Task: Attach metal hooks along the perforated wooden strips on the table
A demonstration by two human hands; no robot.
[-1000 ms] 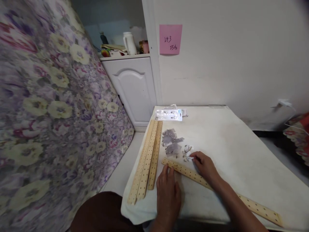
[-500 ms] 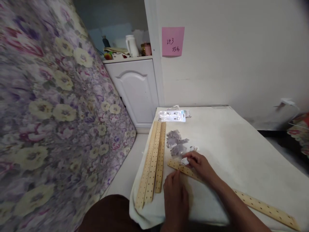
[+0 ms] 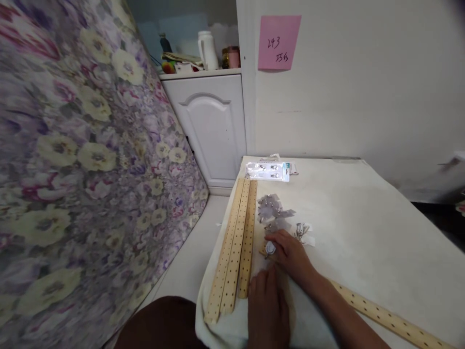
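My right hand [image 3: 291,255] pinched a small white piece [image 3: 270,248], a perforated strip [image 3: 381,312] beneath; whether my left hand [image 3: 268,305] gripped anything, I couldn't tell.

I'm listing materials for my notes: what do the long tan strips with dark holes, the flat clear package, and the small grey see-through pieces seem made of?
Long tan strips: probably wood, fairly matte, judging by the uneven yellowish tone.
Flat clear package: likely glossy plastic; it glares, and small contents show through.
Small grey pieces: perhaps plastic film, since they look translucent.
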